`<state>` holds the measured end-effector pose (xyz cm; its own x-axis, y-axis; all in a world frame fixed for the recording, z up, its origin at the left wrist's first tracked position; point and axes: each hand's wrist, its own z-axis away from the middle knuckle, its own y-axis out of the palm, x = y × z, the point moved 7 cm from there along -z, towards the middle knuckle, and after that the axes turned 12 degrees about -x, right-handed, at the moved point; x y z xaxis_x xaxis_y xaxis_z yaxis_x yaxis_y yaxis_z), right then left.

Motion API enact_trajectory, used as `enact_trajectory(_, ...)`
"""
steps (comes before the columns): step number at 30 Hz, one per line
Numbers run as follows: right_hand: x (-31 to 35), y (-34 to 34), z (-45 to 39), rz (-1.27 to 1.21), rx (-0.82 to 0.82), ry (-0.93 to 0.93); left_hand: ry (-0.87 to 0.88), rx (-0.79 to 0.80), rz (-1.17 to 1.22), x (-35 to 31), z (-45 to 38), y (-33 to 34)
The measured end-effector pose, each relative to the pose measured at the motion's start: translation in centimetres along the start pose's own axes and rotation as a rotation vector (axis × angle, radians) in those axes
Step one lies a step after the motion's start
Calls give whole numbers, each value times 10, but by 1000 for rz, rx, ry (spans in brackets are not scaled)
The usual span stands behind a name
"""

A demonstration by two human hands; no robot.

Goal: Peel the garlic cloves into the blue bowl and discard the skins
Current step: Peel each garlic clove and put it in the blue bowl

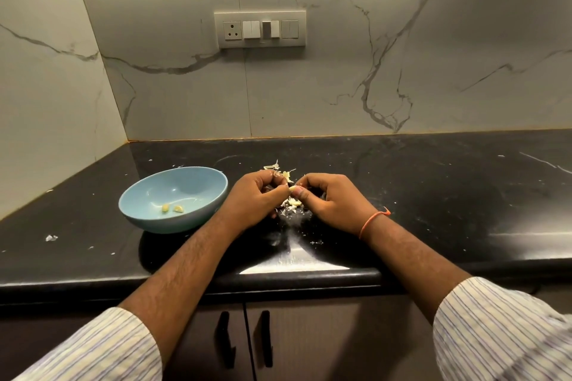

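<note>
The blue bowl (140, 201) sits on the black counter, left of my hands, with two peeled garlic cloves (172, 208) inside. My left hand (255, 195) and my right hand (329, 198) meet fingertip to fingertip over the counter, both pinching one small pale garlic clove (292, 188). Loose papery skins (280, 171) lie just behind my hands, and more skins and pale bits (292, 203) lie below them. An orange thread circles my right wrist.
Black counter (433, 195) runs to marble walls behind and at left, with a switch panel (260, 28) on the back wall. Small skin scraps (51, 237) dot the counter left of the bowl. Cabinet doors with black handles (244, 340) sit under the counter edge.
</note>
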<state>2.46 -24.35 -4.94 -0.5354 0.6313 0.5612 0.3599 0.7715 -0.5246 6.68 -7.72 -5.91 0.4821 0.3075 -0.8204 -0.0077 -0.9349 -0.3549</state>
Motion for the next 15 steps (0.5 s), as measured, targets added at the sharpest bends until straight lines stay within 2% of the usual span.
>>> enact_trajectory(8,-10,5,-4,-111,92,109,11,67,0,-1,-1,3)
enact_trajectory(15,-5,2,-4,-273,95,109,35,42,-16,-2,-1,2)
